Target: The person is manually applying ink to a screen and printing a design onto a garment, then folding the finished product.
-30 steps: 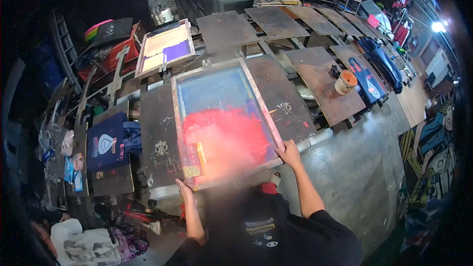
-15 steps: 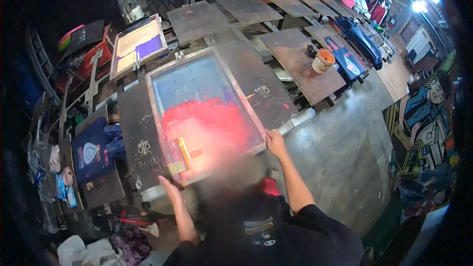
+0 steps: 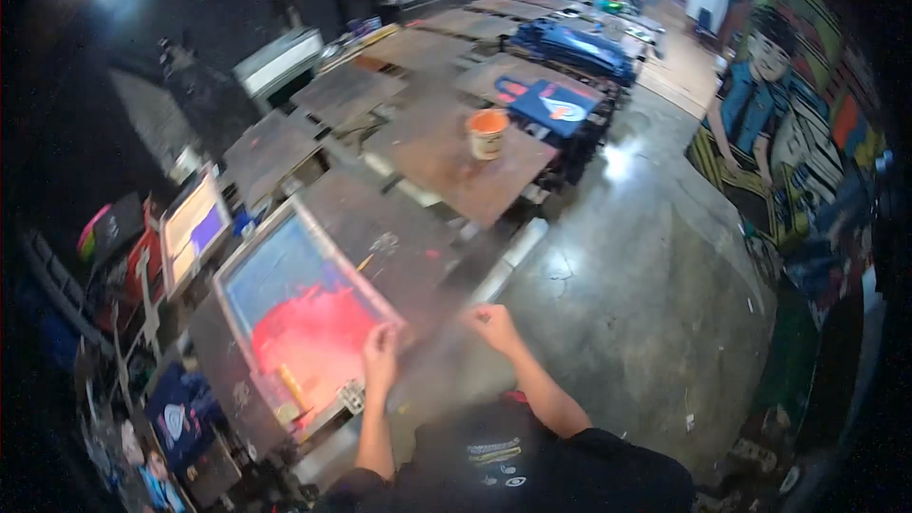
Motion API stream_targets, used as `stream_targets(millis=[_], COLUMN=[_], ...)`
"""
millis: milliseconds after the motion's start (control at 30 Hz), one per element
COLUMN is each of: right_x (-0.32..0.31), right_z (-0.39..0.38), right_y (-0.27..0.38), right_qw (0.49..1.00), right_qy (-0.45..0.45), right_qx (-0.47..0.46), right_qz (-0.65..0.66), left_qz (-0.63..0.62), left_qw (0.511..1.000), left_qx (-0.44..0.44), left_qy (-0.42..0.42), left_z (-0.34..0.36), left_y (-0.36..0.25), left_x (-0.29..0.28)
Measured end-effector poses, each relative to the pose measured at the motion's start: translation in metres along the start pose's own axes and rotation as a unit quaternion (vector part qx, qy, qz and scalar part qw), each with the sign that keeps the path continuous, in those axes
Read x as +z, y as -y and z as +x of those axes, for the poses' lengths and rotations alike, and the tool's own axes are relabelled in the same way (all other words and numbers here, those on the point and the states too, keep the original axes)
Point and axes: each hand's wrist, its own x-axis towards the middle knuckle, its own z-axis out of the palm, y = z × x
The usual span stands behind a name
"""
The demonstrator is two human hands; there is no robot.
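Right hand has left the wood-framed, red-inked printing screen, now open; left hand grips its corner alone, so it may tip

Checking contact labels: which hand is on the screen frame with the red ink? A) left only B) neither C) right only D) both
A: the left hand rests on the frame's near right edge, while the right hand hangs apart from it over the floor.
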Motion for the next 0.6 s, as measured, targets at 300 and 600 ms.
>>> stream_targets(millis=[300,600], right_x=[-0.176,-0.267], right_z=[-0.027,-0.063], right_y=[-0.01,-0.02], right_qw=[0.971,0.966], right_qy=[-0.179,-0.238], right_qx=[-0.116,0.04], right_qz=[-0.111,-0.091], left_qz=[-0.023,0.005], left_qw=[0.933,0.919], left_qx=[0.118,0.105], left_qy=[0.339,0.379], left_z=[0.014,-0.026], left_y=[-0.098,-0.121], left_x=[0.272,0.374])
